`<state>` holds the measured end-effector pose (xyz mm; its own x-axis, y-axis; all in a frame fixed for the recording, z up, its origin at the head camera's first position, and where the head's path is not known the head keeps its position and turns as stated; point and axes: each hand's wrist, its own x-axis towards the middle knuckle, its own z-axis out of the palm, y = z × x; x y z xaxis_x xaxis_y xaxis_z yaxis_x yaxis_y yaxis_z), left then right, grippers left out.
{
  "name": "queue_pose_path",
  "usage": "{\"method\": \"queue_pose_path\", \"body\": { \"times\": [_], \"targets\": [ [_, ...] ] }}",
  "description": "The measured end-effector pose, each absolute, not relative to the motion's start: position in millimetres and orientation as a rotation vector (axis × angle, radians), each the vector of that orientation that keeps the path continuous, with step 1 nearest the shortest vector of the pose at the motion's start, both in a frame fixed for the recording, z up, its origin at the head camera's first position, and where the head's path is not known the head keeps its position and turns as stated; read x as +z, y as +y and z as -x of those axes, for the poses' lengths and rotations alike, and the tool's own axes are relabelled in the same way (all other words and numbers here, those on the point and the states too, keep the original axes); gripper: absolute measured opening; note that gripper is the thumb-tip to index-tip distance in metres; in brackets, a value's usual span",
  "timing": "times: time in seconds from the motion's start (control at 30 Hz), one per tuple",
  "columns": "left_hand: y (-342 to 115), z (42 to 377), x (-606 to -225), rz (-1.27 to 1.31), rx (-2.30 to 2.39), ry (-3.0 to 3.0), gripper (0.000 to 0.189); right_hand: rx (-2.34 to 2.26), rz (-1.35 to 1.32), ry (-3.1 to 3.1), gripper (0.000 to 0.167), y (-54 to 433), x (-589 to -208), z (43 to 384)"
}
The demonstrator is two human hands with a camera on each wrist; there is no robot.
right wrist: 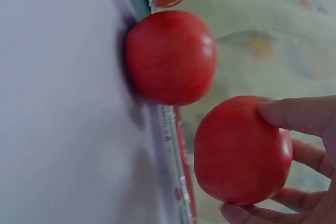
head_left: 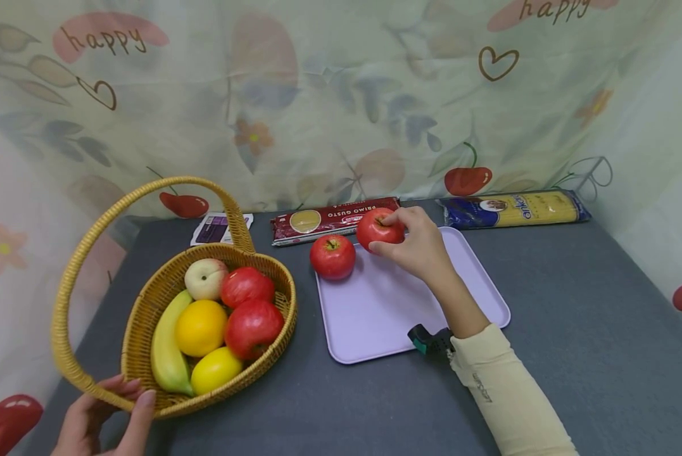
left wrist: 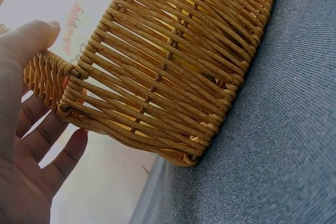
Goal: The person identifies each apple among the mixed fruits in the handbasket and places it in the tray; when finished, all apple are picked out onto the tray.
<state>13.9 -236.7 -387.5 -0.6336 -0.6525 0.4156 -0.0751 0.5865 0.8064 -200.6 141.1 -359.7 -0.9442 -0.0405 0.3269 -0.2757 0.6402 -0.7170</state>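
In the head view my right hand (head_left: 417, 244) grips a red apple (head_left: 379, 229) by its sides, above the far edge of the lilac tray (head_left: 369, 329). Another red apple (head_left: 332, 257) sits at the tray's far left corner; the right wrist view shows both apples apart, the gripped one (right wrist: 242, 150) lower right. At lower left my left hand (head_left: 104, 418) holds the wicker basket (head_left: 286, 316) where its handle joins the rim, with the thumb (left wrist: 39, 38) on the near side. A peach, a banana, an orange, a lemon and two red apples lie in the basket.
Behind the tray lies a red pasta packet (head_left: 329, 221). A yellow and blue spaghetti packet (head_left: 514, 209) lies at the back right, and a white and purple packet (head_left: 218, 229) behind the basket. A printed curtain (head_left: 329, 95) hangs along the table's back edge.
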Motion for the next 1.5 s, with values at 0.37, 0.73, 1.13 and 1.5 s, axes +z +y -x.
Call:
{"method": "queue_pose_path", "body": {
  "times": [0.37, 0.73, 1.13, 1.5],
  "targets": [
    [-236.5, -14.8, -387.3, -0.588, -1.019, -2.099, 0.036, 1.153, -0.222, -2.727, 0.043, 144.0, -380.6, 211.8],
    [-237.0, -15.2, -388.2, -0.583, -1.021, -2.091, 0.036, 1.222, -0.262, -2.853, 0.047, 141.9, -380.3, 211.9],
    [-237.1, -16.2, -388.0, -0.594, -1.019, -2.095, 0.036, 1.074, -0.411, -2.868, 0.062, 137.9, -371.8, 204.7],
    [-239.0, -14.0, -388.1, -0.551, -1.02, -2.071, 0.035, 0.944, -1.205, -2.52, 0.033, 92.2, -342.7, 170.8]
  ]
}}
